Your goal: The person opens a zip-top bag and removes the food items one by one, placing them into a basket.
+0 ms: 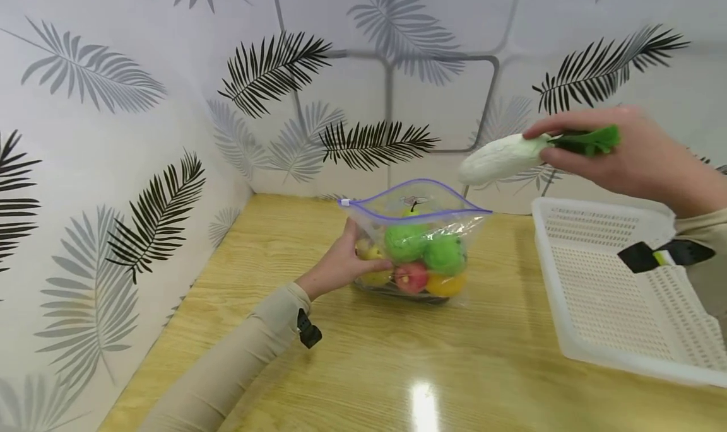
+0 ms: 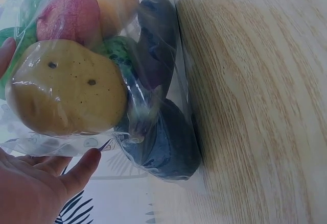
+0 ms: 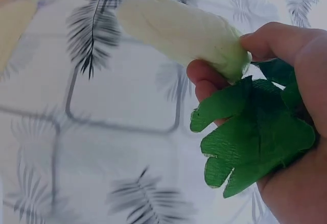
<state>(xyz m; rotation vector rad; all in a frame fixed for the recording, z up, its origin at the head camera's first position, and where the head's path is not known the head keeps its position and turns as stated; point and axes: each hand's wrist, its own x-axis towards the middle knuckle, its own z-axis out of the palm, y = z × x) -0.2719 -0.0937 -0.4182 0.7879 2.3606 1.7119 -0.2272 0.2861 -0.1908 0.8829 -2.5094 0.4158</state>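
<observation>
My right hand [image 1: 630,154] pinches a white radish [image 1: 502,159] near its leafy end, up in the air above and to the right of the bag. Its green leaves [image 3: 258,132] lie against the palm. A clear zip bag [image 1: 477,221] with a purple seal stands on the table, its mouth gaping. My left hand [image 1: 341,262] holds the bag's left side, thumb across the front. Through the plastic show green fruits [image 1: 406,241], a red fruit [image 1: 411,277], an orange one [image 1: 447,284], a yellowish potato-like piece [image 2: 69,89] and a long dark eggplant [image 2: 157,35].
A white perforated basket [image 1: 619,306] sits on the wooden table [image 1: 454,369] at the right, under the right forearm. Behind the table rises a wall [image 1: 352,91] with a leaf pattern. Black straps [image 1: 308,328] circle the wrists.
</observation>
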